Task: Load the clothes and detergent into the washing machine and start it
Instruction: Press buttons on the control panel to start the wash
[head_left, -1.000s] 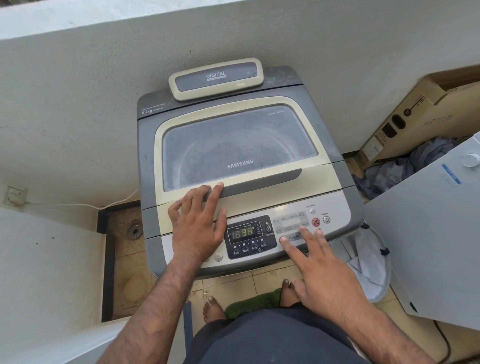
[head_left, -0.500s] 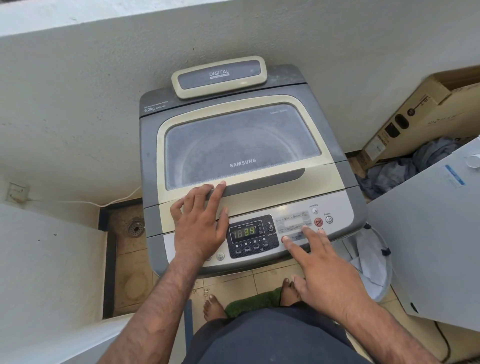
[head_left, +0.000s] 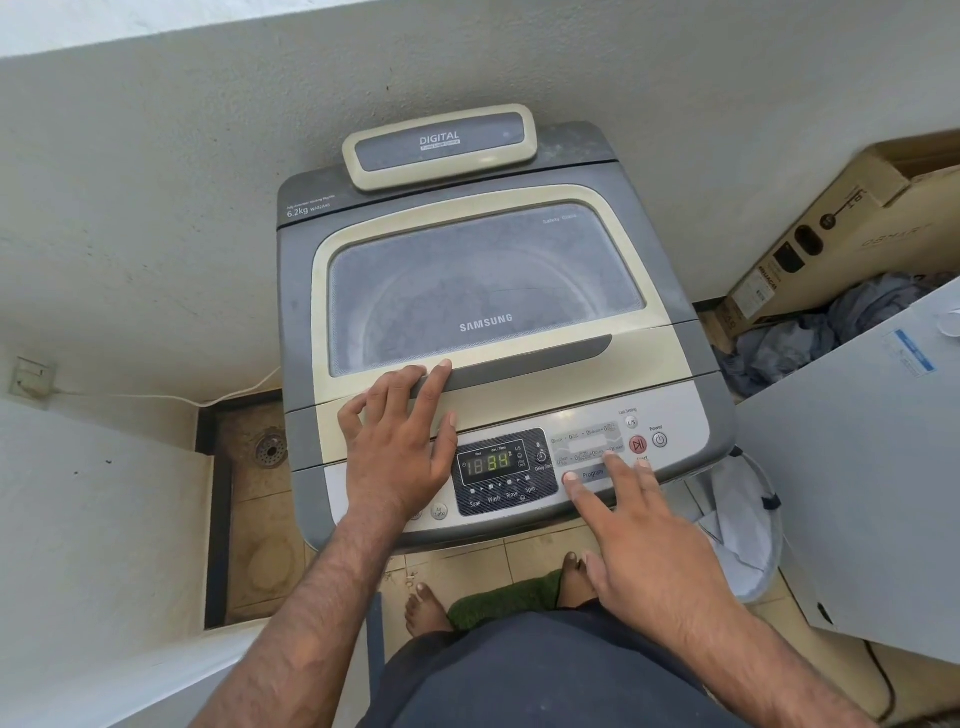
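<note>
Washer (head_left: 670, 358): rigid, heavy, stays put. Lid (head_left: 483, 291) shut. Left hand (head_left: 397, 441) flat, fingers spread, beside display (head_left: 501, 470). Right hand (head_left: 644, 540) spread, forefinger on Program button (head_left: 592, 474). Light press suffices; start button (head_left: 638, 445) just beyond.

Washing machine (head_left: 306, 291) grey, lid frame (head_left: 644, 358) cream; display digits (head_left: 491, 462) green; start button (head_left: 638, 445) red at 3 o'clock of display; cardboard box (head_left: 852, 228) brown; mat (head_left: 504, 603) green.
</note>
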